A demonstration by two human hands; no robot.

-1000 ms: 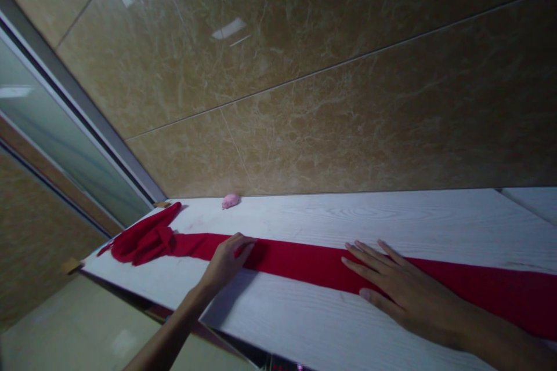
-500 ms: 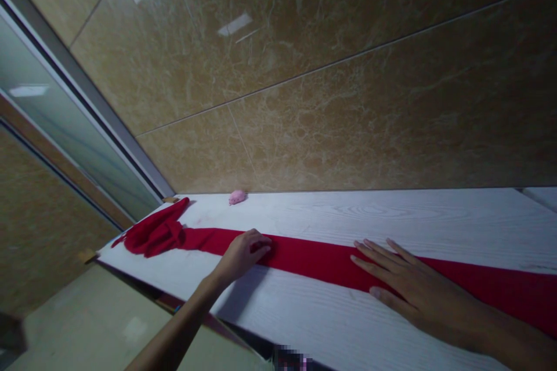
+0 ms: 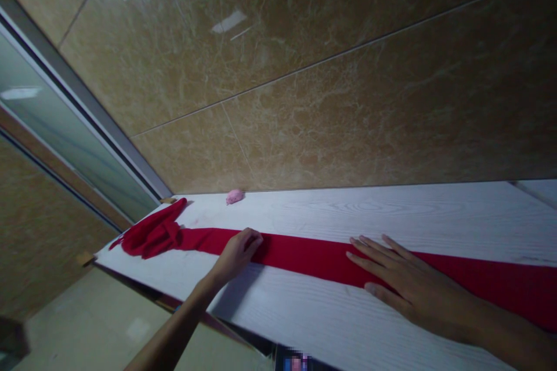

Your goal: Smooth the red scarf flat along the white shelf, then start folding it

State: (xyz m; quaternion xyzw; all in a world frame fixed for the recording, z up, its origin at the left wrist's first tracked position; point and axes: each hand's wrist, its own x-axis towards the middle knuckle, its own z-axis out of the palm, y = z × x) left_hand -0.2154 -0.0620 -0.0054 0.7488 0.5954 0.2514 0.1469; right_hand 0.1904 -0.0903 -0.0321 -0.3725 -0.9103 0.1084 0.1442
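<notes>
A long red scarf [image 3: 307, 256] stretches along the white wood-grain tabletop, flat through the middle and bunched in a loose heap at the far left. On its left part rests my left hand [image 3: 240, 248], fingers curled and closed with the thumb against the cloth; the fingertips are partly hidden. Farther right my right hand [image 3: 404, 278] lies flat across the scarf, fingers spread and palm down. The scarf carries on past my right hand to the picture's right edge.
A small pink toy [image 3: 235, 196] sits by the wall at the back. A brown marble-patterned wall [image 3: 348, 116] borders the white table [image 3: 313, 313]. A glass panel [image 3: 82, 104] stands at the left. Beyond the table's near edge, floor and a dark screen-like object [image 3: 296, 359] show.
My left hand has slid slightly left along the scarf, its thumb and fingers closer together. My right hand stays flat on the cloth. The view has shifted a little.
</notes>
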